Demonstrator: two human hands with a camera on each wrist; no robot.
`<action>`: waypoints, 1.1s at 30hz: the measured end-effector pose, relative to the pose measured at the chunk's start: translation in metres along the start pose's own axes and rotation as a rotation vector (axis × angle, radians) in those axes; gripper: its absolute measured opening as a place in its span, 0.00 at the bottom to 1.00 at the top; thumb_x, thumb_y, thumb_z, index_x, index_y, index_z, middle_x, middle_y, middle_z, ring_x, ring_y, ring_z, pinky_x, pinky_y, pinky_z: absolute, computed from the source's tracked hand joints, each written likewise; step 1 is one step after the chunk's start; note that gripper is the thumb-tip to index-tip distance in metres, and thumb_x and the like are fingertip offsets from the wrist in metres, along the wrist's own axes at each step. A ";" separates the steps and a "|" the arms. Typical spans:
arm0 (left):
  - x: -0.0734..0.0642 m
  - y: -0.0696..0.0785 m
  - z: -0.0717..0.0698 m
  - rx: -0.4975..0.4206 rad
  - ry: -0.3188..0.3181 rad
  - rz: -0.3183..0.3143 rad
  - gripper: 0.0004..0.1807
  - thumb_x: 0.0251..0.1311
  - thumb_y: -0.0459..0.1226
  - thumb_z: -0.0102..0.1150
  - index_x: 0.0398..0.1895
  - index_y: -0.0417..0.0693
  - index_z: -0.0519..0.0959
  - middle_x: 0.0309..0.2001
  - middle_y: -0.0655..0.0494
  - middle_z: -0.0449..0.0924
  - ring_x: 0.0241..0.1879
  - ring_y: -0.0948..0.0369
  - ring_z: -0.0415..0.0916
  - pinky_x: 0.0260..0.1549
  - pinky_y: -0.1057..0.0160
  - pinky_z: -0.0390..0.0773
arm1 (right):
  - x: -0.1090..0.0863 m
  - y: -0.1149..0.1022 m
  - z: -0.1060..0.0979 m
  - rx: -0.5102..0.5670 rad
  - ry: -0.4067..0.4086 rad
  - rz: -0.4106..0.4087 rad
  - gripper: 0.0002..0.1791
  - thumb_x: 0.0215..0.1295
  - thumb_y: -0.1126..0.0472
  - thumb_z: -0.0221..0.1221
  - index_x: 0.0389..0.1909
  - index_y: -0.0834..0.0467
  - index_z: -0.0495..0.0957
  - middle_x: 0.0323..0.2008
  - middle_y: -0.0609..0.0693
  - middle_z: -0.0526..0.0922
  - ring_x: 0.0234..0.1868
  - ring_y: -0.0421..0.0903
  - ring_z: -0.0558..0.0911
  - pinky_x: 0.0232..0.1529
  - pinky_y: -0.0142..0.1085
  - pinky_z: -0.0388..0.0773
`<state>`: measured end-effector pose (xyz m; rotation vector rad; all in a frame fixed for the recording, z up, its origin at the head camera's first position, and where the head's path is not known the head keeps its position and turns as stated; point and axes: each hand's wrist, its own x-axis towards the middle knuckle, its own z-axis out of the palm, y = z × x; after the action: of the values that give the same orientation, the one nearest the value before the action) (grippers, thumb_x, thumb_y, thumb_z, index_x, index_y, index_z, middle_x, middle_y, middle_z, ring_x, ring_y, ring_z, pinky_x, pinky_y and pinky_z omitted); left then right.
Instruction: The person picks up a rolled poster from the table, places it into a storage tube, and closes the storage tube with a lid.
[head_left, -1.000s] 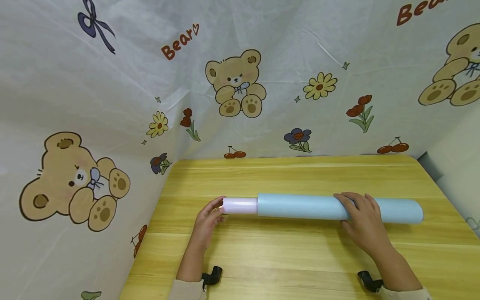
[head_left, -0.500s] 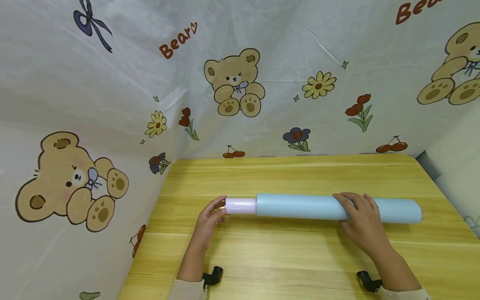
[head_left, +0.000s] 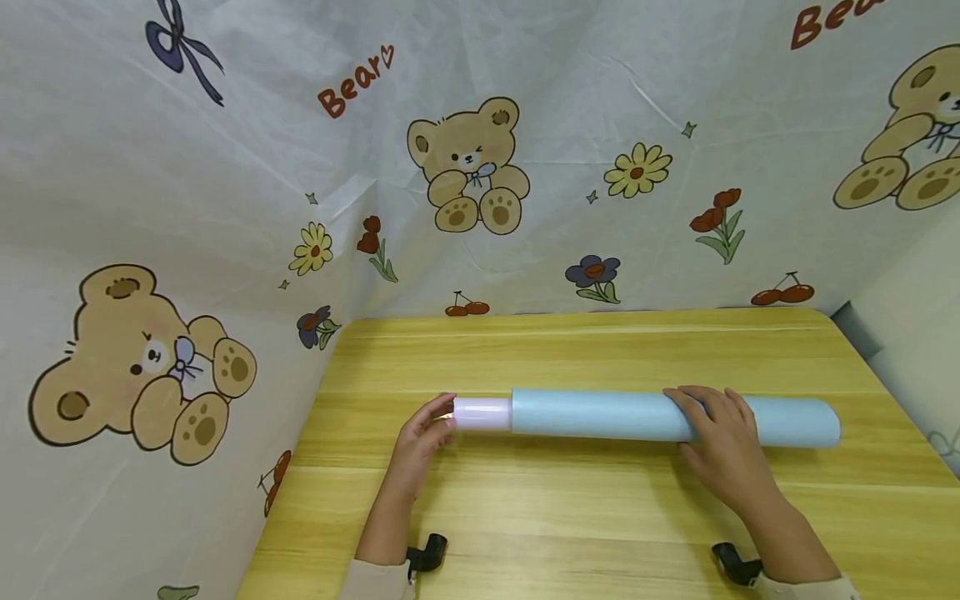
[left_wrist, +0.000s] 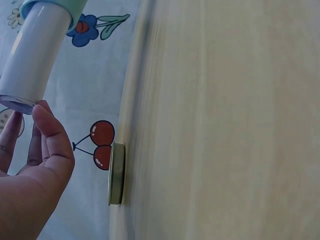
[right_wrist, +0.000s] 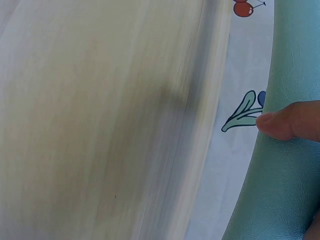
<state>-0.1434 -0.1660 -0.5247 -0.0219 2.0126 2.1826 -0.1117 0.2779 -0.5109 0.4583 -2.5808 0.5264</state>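
Note:
A glossy pale lilac roll (head_left: pixel 482 413) sticks out of the left end of a longer light blue roll (head_left: pixel 592 414) with a leather-like grain. Thumb and fingertips of my left hand (head_left: pixel 418 446) hold the lilac roll's outer end at its rim; the left wrist view shows spiral layers there. From above, my right hand (head_left: pixel 723 433) grips the blue roll right of its middle. Its thumb lies along the near side, and one fingertip (right_wrist: pixel 272 125) presses the grained surface in the right wrist view. How far the lilac roll reaches inside is hidden.
Both rolls lie crosswise over a wood-grain table (head_left: pixel 570 517). Behind and to the left hangs a pale cloth (head_left: pixel 555 83) printed with bears and flowers. A flat olive-coloured piece (left_wrist: pixel 117 173) sits at the table edge. Black wrist mounts (head_left: pixel 427 552) show on both arms.
My left hand has moved slightly right with the lilac roll, and less of that roll shows outside the blue one. My right hand keeps its grip, almost still.

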 end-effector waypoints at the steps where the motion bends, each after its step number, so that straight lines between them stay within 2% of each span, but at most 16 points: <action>1: 0.000 0.000 0.000 -0.001 0.002 0.001 0.26 0.67 0.41 0.62 0.68 0.52 0.75 0.63 0.52 0.74 0.54 0.57 0.74 0.56 0.50 0.76 | 0.000 0.000 0.000 0.000 0.000 -0.001 0.54 0.28 0.76 0.79 0.66 0.54 0.73 0.59 0.61 0.74 0.60 0.64 0.71 0.75 0.61 0.50; 5: 0.001 -0.001 0.002 -0.010 0.018 0.007 0.24 0.67 0.38 0.63 0.66 0.48 0.76 0.61 0.52 0.76 0.49 0.60 0.76 0.52 0.54 0.78 | 0.000 0.000 0.001 0.003 -0.001 -0.001 0.54 0.28 0.76 0.79 0.66 0.54 0.73 0.59 0.61 0.74 0.60 0.64 0.71 0.75 0.61 0.50; 8: 0.002 -0.002 0.003 -0.005 0.020 0.011 0.25 0.66 0.37 0.63 0.66 0.45 0.76 0.60 0.52 0.77 0.47 0.61 0.76 0.52 0.53 0.79 | 0.000 0.000 0.001 0.006 -0.001 -0.001 0.54 0.28 0.76 0.79 0.66 0.54 0.73 0.59 0.61 0.74 0.60 0.64 0.71 0.75 0.61 0.49; 12: 0.001 0.000 0.004 0.018 0.008 0.014 0.25 0.66 0.37 0.63 0.66 0.44 0.76 0.61 0.51 0.76 0.48 0.61 0.77 0.53 0.51 0.80 | -0.001 -0.001 0.001 0.006 0.000 -0.002 0.54 0.28 0.77 0.79 0.65 0.54 0.73 0.59 0.61 0.74 0.60 0.64 0.71 0.76 0.60 0.48; 17: -0.001 0.002 0.006 0.040 -0.028 0.017 0.27 0.67 0.37 0.62 0.68 0.42 0.73 0.63 0.48 0.74 0.49 0.61 0.76 0.53 0.54 0.80 | -0.001 -0.001 0.001 0.003 0.000 -0.005 0.54 0.27 0.77 0.79 0.65 0.54 0.73 0.59 0.60 0.74 0.60 0.63 0.71 0.74 0.62 0.51; 22: -0.002 0.001 0.007 0.058 -0.045 0.025 0.24 0.67 0.37 0.62 0.66 0.47 0.76 0.64 0.48 0.73 0.50 0.61 0.77 0.53 0.54 0.80 | -0.002 -0.002 0.001 0.002 -0.005 -0.007 0.55 0.27 0.77 0.80 0.65 0.55 0.73 0.59 0.61 0.74 0.60 0.64 0.71 0.74 0.61 0.50; 26: -0.002 0.000 0.007 0.080 -0.044 0.029 0.25 0.67 0.38 0.63 0.67 0.46 0.75 0.63 0.48 0.74 0.50 0.60 0.77 0.53 0.54 0.80 | -0.001 -0.003 0.002 -0.003 -0.004 -0.005 0.54 0.27 0.77 0.79 0.65 0.55 0.73 0.59 0.61 0.74 0.60 0.64 0.71 0.73 0.62 0.52; 33: -0.003 0.003 0.008 0.103 -0.064 0.031 0.28 0.68 0.39 0.63 0.69 0.44 0.72 0.63 0.51 0.74 0.49 0.61 0.77 0.55 0.49 0.79 | 0.000 -0.006 0.002 0.003 0.005 -0.014 0.54 0.27 0.77 0.79 0.65 0.55 0.73 0.59 0.61 0.75 0.59 0.63 0.72 0.73 0.62 0.52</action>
<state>-0.1404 -0.1586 -0.5211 0.0911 2.1005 2.0666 -0.1101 0.2721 -0.5113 0.4749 -2.5708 0.5260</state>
